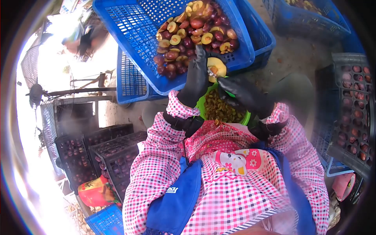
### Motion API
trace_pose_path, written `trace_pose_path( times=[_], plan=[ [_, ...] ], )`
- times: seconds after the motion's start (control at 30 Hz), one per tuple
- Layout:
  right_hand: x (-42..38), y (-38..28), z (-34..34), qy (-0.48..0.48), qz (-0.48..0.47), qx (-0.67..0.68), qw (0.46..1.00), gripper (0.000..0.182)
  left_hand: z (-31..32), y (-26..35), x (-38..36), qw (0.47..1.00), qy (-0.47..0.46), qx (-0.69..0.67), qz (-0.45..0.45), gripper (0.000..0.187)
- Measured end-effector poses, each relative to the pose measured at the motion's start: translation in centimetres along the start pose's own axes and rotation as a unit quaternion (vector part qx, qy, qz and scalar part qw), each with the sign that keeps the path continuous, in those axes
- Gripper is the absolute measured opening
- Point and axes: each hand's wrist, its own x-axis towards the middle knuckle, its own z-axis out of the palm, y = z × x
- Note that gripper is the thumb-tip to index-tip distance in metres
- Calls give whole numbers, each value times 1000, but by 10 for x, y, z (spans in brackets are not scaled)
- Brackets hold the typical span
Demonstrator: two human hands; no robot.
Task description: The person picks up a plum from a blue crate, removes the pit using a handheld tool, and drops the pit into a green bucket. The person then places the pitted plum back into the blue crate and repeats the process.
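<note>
In the head view, my left hand (197, 74), in a black glove, is closed on a cut plum (216, 67) with yellow flesh facing up. Close to the plum's lower edge is my right hand (246, 94), also black-gloved. Its fingers are curled around a bright green piece (230, 94), perhaps a tool's handle, mostly hidden. Beneath both hands a green bowl (247, 118) sits at my lap, holding many small brownish plum pits (221, 107). Just beyond my left hand, halved and whole plums (192, 35) fill part of a blue crate (129, 29).
Another blue crate (313, 25) stands at the upper right. Black crates of whole plums (354, 105) are stacked to the right, with more black crates (117, 156) at the lower left. A red and yellow bag (94, 192) lies near a blue basket (105, 221).
</note>
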Motion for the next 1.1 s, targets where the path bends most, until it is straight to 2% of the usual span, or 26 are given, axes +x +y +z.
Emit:
trace_pose_path(
  times=[0.03,0.07,0.1,0.13,0.17,0.2,0.23,0.27,0.33,0.37,0.4,0.47,0.5,0.57,0.67,0.7,0.8,0.83,0.87,0.9,0.93,0.97,1.0,1.03,1.07,1.1],
  plan=[
    [-3,-2,3,-1,1,1,1000,42,2,1,-1,1000,1,0,-1,71],
    [-7,-5,9,-71,16,174,982,42,6,4,-1,999,-6,-53,3,72],
    [-11,-7,12,-139,31,340,930,43,9,7,-1,994,-14,-107,8,74],
    [-13,-8,13,-139,28,338,930,43,5,4,4,994,-15,-106,12,74],
    [-15,-8,12,-142,10,266,953,42,-2,-2,13,966,-68,-237,-78,75],
    [-17,-7,11,-142,-5,193,971,42,-9,-8,24,909,-117,-362,-168,77],
    [-17,-9,10,-142,-15,102,984,43,-24,-6,41,945,-100,-268,-158,78],
    [-16,-8,9,-140,-17,103,985,43,-15,27,45,936,8,-292,-196,82],
    [-15,-6,13,-155,15,-33,987,37,-67,1,91,990,-69,-26,-119,74],
    [-18,-14,14,-147,30,-1,989,32,-82,-18,119,980,-72,177,-49,67],
    [-17,-14,14,-144,29,-4,989,32,-90,-33,140,926,-72,370,27,61],
    [-15,-10,14,-76,7,-32,997,38,-73,-44,149,807,-81,584,39,51],
    [-15,-11,12,-70,9,-33,997,38,-65,-51,153,809,-84,581,41,51],
    [-17,-13,9,-58,-31,7,998,36,-45,-54,152,736,-132,663,-29,57],
    [-9,-9,14,15,-91,2,996,34,-36,-57,161,735,-157,654,-86,61],
    [-9,-9,13,14,-91,1,996,34,-39,-57,159,736,-155,653,-86,61],
    [-7,-13,3,52,-99,-1,994,31,-48,-42,151,803,-238,544,50,55],
    [-6,-13,0,132,-129,7,983,30,-64,-75,164,815,-196,532,120,56],
    [-6,-12,-3,211,-157,16,965,29,-60,-39,138,822,-259,479,167,60],
    [-3,-13,-4,211,-156,19,965,29,-41,-6,108,832,-235,487,127,61],
    [0,-17,-4,267,-123,10,956,28,-25,18,82,840,-208,494,88,62],
    [2,-19,-4,321,-90,-1,943,28,-22,30,64,840,-206,495,87,62],
    [3,-17,-4,318,-90,-2,944,28,-21,39,49,841,-252,464,118,64],
    [3,-12,-4,261,-83,23,961,29,-21,43,36,839,-296,431,149,67],
    [4,-10,-3,203,-75,48,975,31,-22,39,24,839,-293,433,148,67],
    [4,-9,-1,199,-76,48,976,31,-22,27,12,888,-202,376,172,65]
  ],
)
